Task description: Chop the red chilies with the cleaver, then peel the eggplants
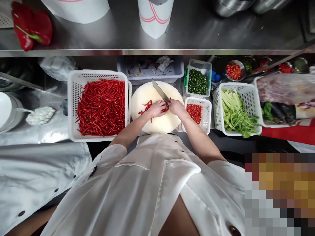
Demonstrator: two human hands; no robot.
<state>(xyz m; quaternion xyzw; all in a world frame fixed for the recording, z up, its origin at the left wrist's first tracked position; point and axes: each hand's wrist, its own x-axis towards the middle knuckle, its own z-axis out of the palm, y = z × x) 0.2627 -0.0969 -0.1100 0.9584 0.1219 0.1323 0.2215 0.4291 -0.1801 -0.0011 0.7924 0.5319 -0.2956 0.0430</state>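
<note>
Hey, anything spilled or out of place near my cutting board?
A crumpled white wad lies among scattered scraps in the tub beyond the board. It resembles litter near food prep, though that may be the waste tub.

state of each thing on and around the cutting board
left hand, resting among red chillies
right hand, gripping the knife
knife, blade angled across the cutting board
cutting board, lying flat
large white basket, heaped with whole chillies
small white basket, partly filled with chopped red pieces
clear container, partly filled with chopped green pieces
blue-grey tub, open, holding scraps
</note>
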